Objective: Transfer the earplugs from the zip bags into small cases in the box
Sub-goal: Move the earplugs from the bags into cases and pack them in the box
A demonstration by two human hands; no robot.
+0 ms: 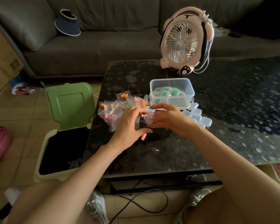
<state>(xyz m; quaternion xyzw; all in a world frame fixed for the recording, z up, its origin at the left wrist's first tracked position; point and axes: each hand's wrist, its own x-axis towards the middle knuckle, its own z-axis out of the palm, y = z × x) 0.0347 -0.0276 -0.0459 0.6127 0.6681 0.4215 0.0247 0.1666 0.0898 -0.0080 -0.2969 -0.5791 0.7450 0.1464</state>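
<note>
Fingers [139,111] of left hand [129,125] pinched a bag [142,116]; right hand [170,118] clasped an open case [149,118] | earplug [143,136] lay loose on table [168,151], just beside left thumb on its near side; long axis pointing away; left hand nearer

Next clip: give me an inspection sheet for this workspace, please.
Surface: dark glossy table, patterned.
Job's things: zip bags of earplugs piled left of the clear box, which holds filled cases; empty cases beside it.
Clutter: pink earplug loose on the table; fan at the back.
Grippers: left hand pinches a bag; right hand holds an open case.
Cables: white fan cord; black cable on the floor.
Surroundings: sofa, visor, open green-lidded bin.
</note>
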